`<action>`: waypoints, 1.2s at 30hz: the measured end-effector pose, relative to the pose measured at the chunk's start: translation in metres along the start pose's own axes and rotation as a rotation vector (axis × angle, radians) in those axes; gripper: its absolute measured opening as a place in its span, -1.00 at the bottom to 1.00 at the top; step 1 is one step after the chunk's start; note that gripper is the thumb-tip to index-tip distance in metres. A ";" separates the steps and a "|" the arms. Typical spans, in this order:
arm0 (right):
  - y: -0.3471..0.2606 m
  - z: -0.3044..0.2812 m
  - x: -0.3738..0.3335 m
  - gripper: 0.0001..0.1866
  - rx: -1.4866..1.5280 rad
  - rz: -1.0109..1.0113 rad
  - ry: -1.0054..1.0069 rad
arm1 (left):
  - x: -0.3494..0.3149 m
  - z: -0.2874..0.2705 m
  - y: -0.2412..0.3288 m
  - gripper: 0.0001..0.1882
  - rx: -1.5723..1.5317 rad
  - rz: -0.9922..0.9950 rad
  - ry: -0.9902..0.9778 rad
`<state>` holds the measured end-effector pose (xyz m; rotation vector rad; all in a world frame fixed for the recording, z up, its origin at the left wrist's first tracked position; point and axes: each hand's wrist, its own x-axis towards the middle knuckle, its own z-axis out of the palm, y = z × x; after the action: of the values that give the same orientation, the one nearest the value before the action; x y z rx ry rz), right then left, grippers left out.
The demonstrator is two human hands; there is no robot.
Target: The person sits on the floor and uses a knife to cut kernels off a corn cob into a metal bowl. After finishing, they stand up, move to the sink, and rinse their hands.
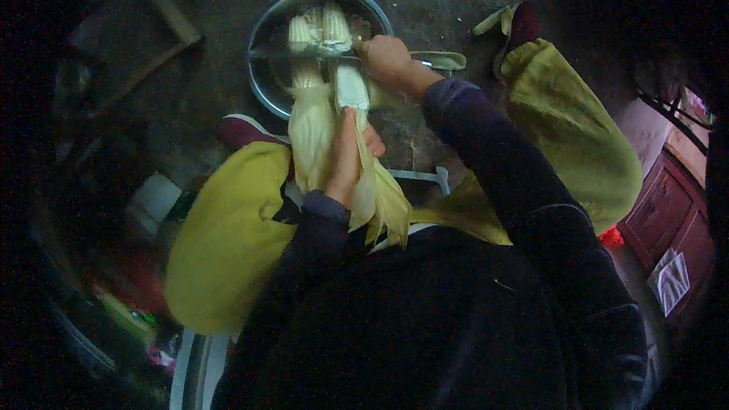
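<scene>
Left hand (pixel 355 153), center of frame: fingers wrapped round the lower part of a white corn cob (pixel 351 88), peeled husk (pixel 389 209) trailing down below. Second husked-back cob (pixel 306 74) lies just left of it, pale husk (pixel 310 133) pulled down. Right hand (pixel 387 63), above center: fist closed on a long tool (pixel 444 59), probably a knife, too dim to be sure; end sticks out to the right. Both cobs reach over the round metal bowl (pixel 263 97), upper middle; pale cob ends (pixel 336 26) also show in its upper half. Yellow trousers (pixel 220 250) left and right, dark red shoe (pixel 524 23) upper right beside a husk strip (pixel 490 23). Wooden frame (pixel 167 11) upper left, reddish door (pixel 672 205) right edge.
</scene>
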<state>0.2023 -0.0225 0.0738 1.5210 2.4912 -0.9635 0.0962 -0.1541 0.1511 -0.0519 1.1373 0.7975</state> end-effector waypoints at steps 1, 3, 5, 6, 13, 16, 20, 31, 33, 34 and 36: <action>0.007 0.003 0.008 -0.77 0.023 -0.015 -0.003 | 0.002 0.000 -0.001 -0.46 -0.010 0.007 0.012; 0.021 0.011 0.013 -0.78 0.070 -0.025 -0.007 | 0.007 0.002 0.001 -0.48 -0.071 -0.041 -0.006; 0.015 0.001 0.005 -0.74 0.081 -0.050 0.016 | 0.009 -0.006 0.001 -0.52 -0.154 -0.068 -0.046; 0.011 -0.003 -0.002 -0.72 0.086 -0.061 0.030 | 0.009 -0.011 -0.001 -0.53 -0.200 -0.075 -0.081; -0.020 -0.031 -0.083 -0.80 0.013 0.073 0.018 | 0.006 -0.005 0.012 -0.53 -0.668 -0.276 -0.106; -0.021 -0.025 -0.077 -0.80 0.016 0.068 0.055 | 0.014 -0.023 0.011 -0.53 -0.834 -0.418 -0.397; -0.017 -0.004 -0.047 -0.78 -0.040 0.072 0.103 | 0.018 -0.034 0.002 -0.58 -0.691 -0.299 -0.627; 0.028 0.019 -0.004 -0.71 0.165 0.166 -0.027 | 0.001 -0.009 0.016 -0.58 -0.598 -0.152 -0.300; 0.021 0.009 -0.021 -0.70 0.141 0.140 0.031 | -0.008 0.004 0.025 -0.62 -0.488 -0.149 -0.237; 0.019 0.000 -0.033 -0.73 0.133 0.107 0.040 | -0.011 0.015 0.028 -0.63 -0.481 -0.123 -0.131; 0.013 -0.019 -0.061 -0.79 0.116 0.044 0.059 | -0.015 0.035 0.029 -0.64 -0.464 -0.071 0.078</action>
<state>0.2484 -0.0557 0.1047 1.6531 2.4697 -1.0889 0.1038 -0.1267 0.1894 -0.5112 0.9976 0.9886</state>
